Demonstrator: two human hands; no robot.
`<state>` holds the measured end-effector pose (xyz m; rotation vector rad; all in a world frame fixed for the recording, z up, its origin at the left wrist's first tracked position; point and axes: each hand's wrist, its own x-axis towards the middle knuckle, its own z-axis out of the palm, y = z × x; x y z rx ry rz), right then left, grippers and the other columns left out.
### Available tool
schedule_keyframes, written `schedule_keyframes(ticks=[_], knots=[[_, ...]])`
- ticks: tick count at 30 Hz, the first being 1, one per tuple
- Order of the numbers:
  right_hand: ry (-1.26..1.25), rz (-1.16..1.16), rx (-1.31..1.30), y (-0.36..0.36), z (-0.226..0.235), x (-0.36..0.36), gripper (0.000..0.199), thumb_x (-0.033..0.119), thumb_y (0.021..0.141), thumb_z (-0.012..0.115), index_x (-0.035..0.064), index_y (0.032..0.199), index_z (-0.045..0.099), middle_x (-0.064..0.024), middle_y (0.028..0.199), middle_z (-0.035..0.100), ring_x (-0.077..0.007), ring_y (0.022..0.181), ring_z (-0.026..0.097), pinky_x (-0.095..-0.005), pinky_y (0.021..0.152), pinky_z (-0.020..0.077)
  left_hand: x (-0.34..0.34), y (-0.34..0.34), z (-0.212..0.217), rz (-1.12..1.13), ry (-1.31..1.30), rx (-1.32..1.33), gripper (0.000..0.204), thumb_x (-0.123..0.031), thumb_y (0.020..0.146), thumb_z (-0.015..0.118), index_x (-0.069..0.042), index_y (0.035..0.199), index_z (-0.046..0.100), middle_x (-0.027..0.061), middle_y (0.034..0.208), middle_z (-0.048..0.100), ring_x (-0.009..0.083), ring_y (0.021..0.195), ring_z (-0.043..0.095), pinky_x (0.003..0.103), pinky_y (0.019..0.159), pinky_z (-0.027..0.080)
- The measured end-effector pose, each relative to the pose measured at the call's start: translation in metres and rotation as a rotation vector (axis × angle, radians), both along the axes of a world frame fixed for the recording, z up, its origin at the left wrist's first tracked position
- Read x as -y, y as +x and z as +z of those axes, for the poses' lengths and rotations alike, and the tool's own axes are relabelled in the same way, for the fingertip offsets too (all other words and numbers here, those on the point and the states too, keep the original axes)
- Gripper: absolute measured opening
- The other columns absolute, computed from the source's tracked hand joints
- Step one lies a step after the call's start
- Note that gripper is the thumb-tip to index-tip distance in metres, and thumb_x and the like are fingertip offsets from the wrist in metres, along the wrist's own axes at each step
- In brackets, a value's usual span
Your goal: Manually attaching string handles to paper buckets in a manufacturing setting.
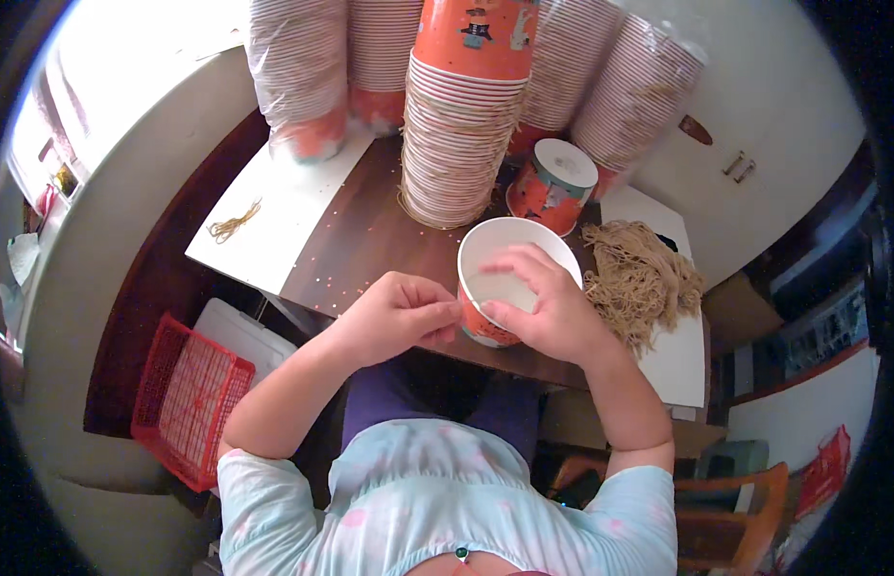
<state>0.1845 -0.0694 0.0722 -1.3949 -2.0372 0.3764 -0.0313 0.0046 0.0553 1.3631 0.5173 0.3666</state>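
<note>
A paper tub (492, 248), white inside and orange outside, stands upright at the front edge of the brown table. Close to its left side is my left hand (407, 315), thumb and fingertips pinched together; anything between them is too small to make out. Over the tub's mouth and right rim reaches my right hand (555, 309), its fingers curved and apart, with no object visible in them. To the right lies a tangled heap of tan strings (641, 276).
Behind the tub rises a tall stack of nested orange tubs (463, 139). A single upside-down tub (553, 192) sits beside it. Plastic-wrapped stacks (298, 77) line the back. A small string bundle (236, 223) lies at left. A red basket (190, 394) stands below, left.
</note>
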Motion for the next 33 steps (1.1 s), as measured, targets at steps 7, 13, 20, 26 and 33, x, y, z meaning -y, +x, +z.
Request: schedule_keyframes(ticks=[7, 13, 20, 26, 33], knots=[[-0.625, 0.254, -0.94, -0.018, -0.002, 0.005, 0.045, 0.008, 0.089, 0.062, 0.0006, 0.129, 0.043, -0.0107, 0.115, 0.056, -0.0142, 0.106, 0.055, -0.0274, 0.091, 0.0457, 0.017, 0.001, 0.019, 0.082, 0.397, -0.008, 0.021, -0.014, 0.091, 0.056, 0.004, 0.091, 0.066, 0.0017, 0.072, 0.062, 0.0077, 0.066, 0.056, 0.024, 0.061, 0.047], [-0.105, 0.022, -0.363, -0.021, -0.005, 0.01, 0.007, 0.006, 0.082, 0.065, 0.003, 0.088, 0.064, -0.0068, 0.079, 0.061, -0.0181, 0.071, 0.061, -0.0308, 0.065, 0.0496, 0.014, -0.001, 0.013, 0.047, 0.296, -0.021, 0.022, -0.016, 0.091, 0.056, 0.003, 0.092, 0.066, 0.0035, 0.074, 0.064, 0.0084, 0.066, 0.057, 0.023, 0.062, 0.047], [0.243, 0.079, -0.118, -0.02, -0.01, 0.012, 0.01, 0.001, 0.074, 0.066, 0.0043, 0.083, 0.063, -0.0097, 0.078, 0.057, -0.0264, 0.068, 0.059, -0.034, 0.061, 0.0488, 0.004, 0.003, -0.001, 0.014, -0.159, -0.042, 0.024, -0.021, 0.094, 0.055, 0.0, 0.096, 0.066, 0.0024, 0.078, 0.064, 0.0071, 0.065, 0.055, 0.02, 0.06, 0.045], [0.26, 0.057, -0.109, -0.02, -0.011, 0.015, 0.011, 0.002, 0.073, 0.067, 0.0043, 0.083, 0.063, -0.0091, 0.078, 0.057, -0.0253, 0.066, 0.06, -0.0342, 0.058, 0.0488, 0.006, 0.008, -0.007, -0.023, -0.058, 0.039, 0.021, -0.018, 0.091, 0.061, 0.002, 0.093, 0.066, 0.0023, 0.077, 0.064, 0.0065, 0.067, 0.056, 0.019, 0.061, 0.046], [0.236, 0.085, -0.093, -0.014, -0.009, 0.016, 0.012, 0.001, 0.072, 0.069, 0.0048, 0.082, 0.062, -0.0084, 0.075, 0.059, -0.0239, 0.065, 0.06, -0.0332, 0.057, 0.0485, 0.01, 0.003, -0.01, 0.073, 0.09, 0.022, 0.013, -0.01, 0.085, 0.065, 0.002, 0.088, 0.066, 0.001, 0.075, 0.064, 0.0046, 0.067, 0.055, 0.02, 0.06, 0.045]])
